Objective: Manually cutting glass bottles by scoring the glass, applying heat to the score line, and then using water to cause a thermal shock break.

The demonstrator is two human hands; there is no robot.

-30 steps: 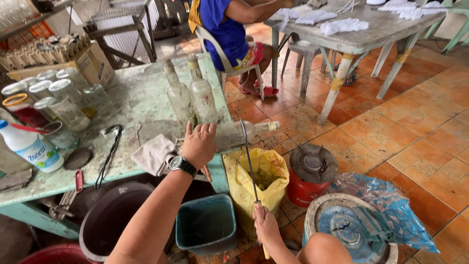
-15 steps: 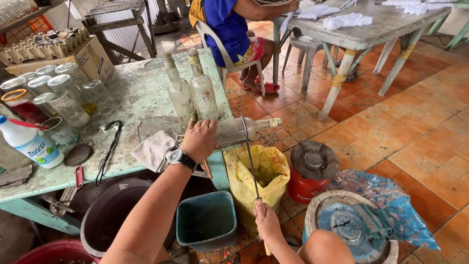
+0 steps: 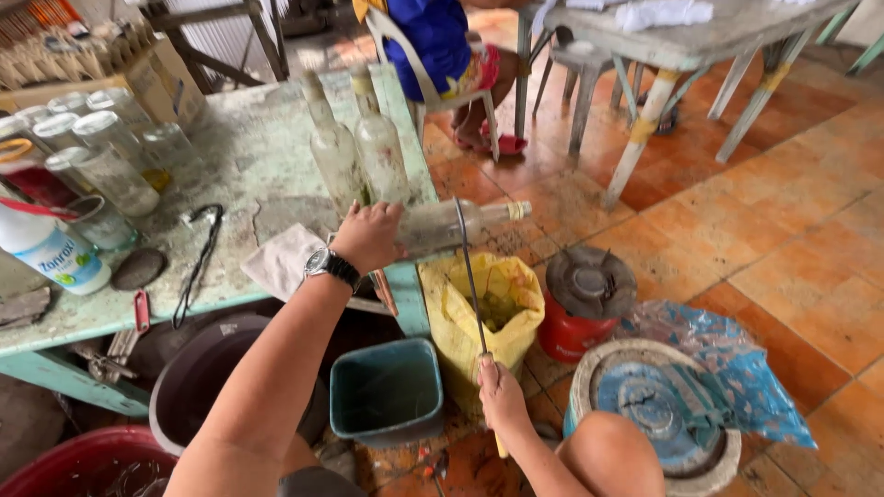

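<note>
Half of the clear bottle (image 3: 460,224) was hidden under your left hand (image 3: 368,236), whose fingers wrapped shut around its base at the counter (image 3: 267,156) edge. It lay horizontal, neck pointing right. Your right hand (image 3: 500,398) gripped the knife (image 3: 470,276), blade upright across it.

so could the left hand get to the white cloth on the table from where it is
Probably yes: the left hand holds the glass bottle lying over the table edge, and the white cloth lies just beside the wrist with nothing between, though it would have to let go.
</note>
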